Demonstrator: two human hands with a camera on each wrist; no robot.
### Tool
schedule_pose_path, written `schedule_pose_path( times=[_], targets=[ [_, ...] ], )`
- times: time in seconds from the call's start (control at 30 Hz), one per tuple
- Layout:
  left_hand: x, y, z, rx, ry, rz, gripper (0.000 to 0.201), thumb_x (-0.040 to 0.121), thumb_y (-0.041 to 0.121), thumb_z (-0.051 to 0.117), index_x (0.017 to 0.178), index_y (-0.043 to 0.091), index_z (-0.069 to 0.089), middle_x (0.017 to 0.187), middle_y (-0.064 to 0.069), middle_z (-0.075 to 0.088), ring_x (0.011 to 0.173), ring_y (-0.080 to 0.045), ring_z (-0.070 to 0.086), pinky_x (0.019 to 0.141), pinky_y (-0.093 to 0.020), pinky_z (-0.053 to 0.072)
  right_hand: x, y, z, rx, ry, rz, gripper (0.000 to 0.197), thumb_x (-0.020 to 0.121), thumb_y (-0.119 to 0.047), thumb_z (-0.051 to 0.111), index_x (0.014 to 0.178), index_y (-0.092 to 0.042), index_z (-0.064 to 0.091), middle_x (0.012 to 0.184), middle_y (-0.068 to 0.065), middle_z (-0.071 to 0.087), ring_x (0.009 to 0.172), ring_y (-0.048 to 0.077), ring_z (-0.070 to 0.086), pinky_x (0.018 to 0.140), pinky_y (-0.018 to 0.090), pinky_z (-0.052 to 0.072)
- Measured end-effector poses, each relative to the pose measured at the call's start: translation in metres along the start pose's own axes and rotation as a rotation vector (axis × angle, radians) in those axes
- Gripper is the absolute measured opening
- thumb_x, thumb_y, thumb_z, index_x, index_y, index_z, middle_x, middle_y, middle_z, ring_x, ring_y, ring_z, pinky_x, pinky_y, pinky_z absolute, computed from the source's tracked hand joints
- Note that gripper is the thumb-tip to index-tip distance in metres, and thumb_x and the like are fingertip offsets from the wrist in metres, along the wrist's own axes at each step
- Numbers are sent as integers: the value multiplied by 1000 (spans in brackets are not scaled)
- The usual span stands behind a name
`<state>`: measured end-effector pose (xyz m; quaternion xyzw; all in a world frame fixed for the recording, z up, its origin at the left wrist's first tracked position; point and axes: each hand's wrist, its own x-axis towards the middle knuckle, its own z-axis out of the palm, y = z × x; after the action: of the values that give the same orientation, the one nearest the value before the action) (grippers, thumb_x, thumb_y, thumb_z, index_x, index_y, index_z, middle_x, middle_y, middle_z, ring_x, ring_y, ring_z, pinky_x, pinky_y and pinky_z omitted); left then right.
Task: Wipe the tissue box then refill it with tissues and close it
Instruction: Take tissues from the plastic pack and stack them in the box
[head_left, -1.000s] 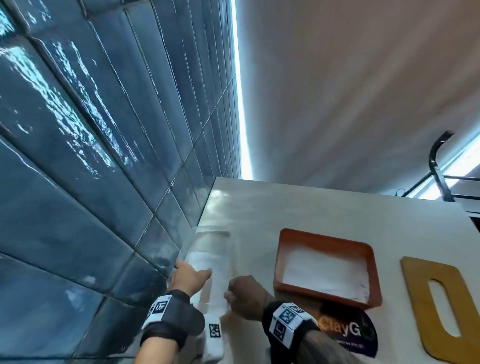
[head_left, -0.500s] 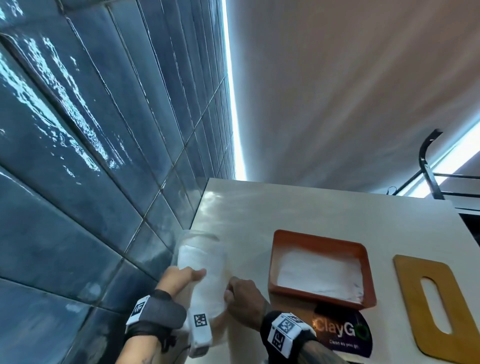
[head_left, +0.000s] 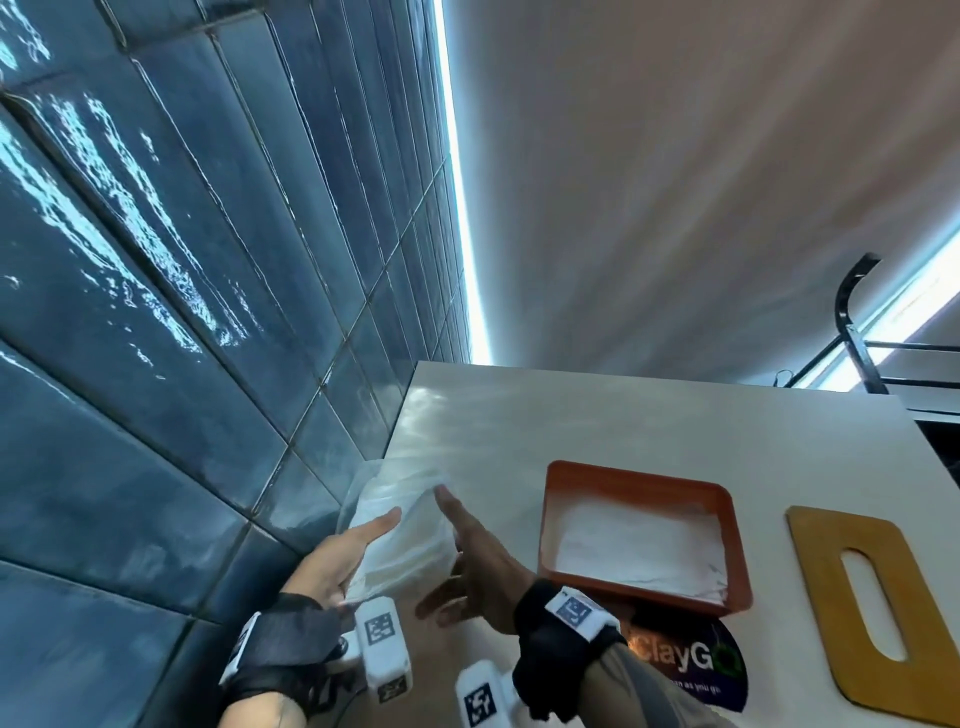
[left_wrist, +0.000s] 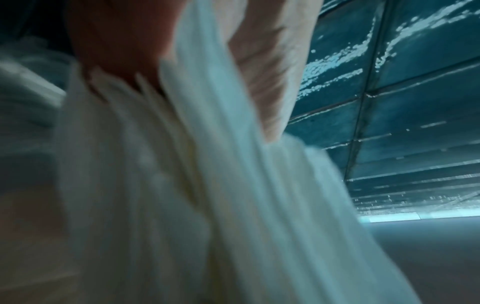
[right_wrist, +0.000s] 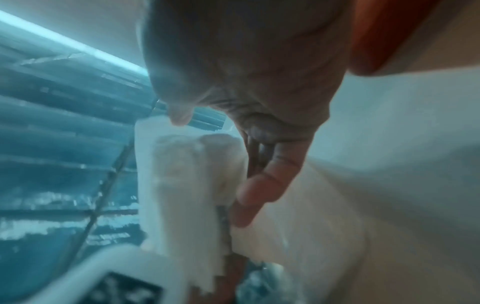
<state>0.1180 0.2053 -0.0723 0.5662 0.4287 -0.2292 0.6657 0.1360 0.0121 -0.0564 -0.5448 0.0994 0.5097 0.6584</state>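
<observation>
An eatery or café is suggested, perhaps a self-service one: glossy blue wall tiles (head_left: 171, 332) are seen beside a pale table (head_left: 597, 431), on which a round "ClayGo" clean-as-you-go sticker (head_left: 691, 665) is stuck.

left hand (head_left: 343, 553) flat, right hand (head_left: 475, 558) extended, fingers straight

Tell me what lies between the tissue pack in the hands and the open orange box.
Nothing visible does. The tissue pack is held between the left hand and right hand; only the right hand and bare table separate it from the orange box, whose lid lies on its far side.
</observation>
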Motion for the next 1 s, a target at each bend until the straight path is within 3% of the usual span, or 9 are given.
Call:
schedule_pose_path(
  times=[0.07, 0.13, 0.23, 0.33, 0.43, 0.53, 0.67, 0.8, 1.0],
  targets=[
    [-12, -3, 11, 12, -19, 64, 56, 64, 27, 89, 102, -9, 69, 84, -29, 75, 63, -37, 74, 57, -43, 63, 0, -4, 4, 15, -31, 19, 97, 58, -85, 67, 129, -19, 58, 116, 12, 73, 92, 28, 73, 69, 34, 61],
    [-17, -6, 17, 41, 6, 90, 36, 83, 20, 74, 99, -12, 68, 71, -26, 75, 54, -34, 72, 49, -36, 60, 0, -3, 7, 59, -10, 0, 83, 62, -68, 80, 125, -17, 62, 118, 12, 73, 103, 28, 71, 80, 41, 61],
    [-12, -14, 18, 73, 93, 136, 43, 84, 27, 75, 104, -10, 70, 71, -21, 76, 64, -33, 71, 63, -37, 59, 5, 5, 8, 209, 19, -50, 59, 74, -28, 84, 122, -1, 64, 122, 22, 70, 95, 32, 71, 78, 40, 62],
    [-14, -15, 17, 119, 83, 129, 67, 68, 63, 77, 103, 6, 73, 92, -18, 78, 85, -34, 73, 83, -43, 57, 6, 11, 6, 303, 0, -110, 48, 78, -6, 75, 122, 8, 62, 116, 27, 69, 89, 35, 70, 68, 38, 60],
    [-15, -14, 13, 113, 82, 50, 92, 55, 84, 67, 111, 11, 68, 105, -18, 75, 91, -34, 72, 78, -42, 55, 7, 14, 4, 336, -52, -178, 41, 85, -7, 70, 124, 3, 64, 126, 29, 64, 98, 36, 67, 75, 39, 59],
    [-18, -12, 10, 88, 37, -25, 112, 46, 91, 63, 124, 10, 59, 112, -28, 71, 88, -40, 75, 78, -46, 62, 9, 16, 2, 337, -91, -188, 40, 89, -15, 69, 127, -3, 64, 130, 25, 63, 111, 37, 64, 90, 45, 56],
    [-29, -18, 9, 44, 13, 19, 87, 51, 63, 86, 119, 10, 69, 115, -24, 72, 102, -40, 71, 100, -53, 52, 12, 21, 5, 212, -25, -178, 44, 86, -32, 71, 126, -13, 67, 130, 16, 66, 125, 37, 57, 103, 48, 48],
    [-10, -31, 1, 0, 57, 15, 98, 37, 65, 92, 122, 22, 68, 132, -14, 65, 114, -39, 66, 102, -53, 51, 13, 23, 2, 254, -10, -172, 38, 95, -33, 61, 127, -12, 67, 123, 12, 71, 117, 31, 65, 101, 42, 51],
    [-29, -24, 16, 50, 26, 8, 71, 51, 55, 91, 103, 9, 76, 110, -31, 72, 109, -55, 62, 98, -60, 45, 10, 19, 2, 318, -33, -130, 54, 94, -51, 52, 129, -12, 64, 125, 15, 70, 121, 35, 62, 108, 47, 47]
  ],
)
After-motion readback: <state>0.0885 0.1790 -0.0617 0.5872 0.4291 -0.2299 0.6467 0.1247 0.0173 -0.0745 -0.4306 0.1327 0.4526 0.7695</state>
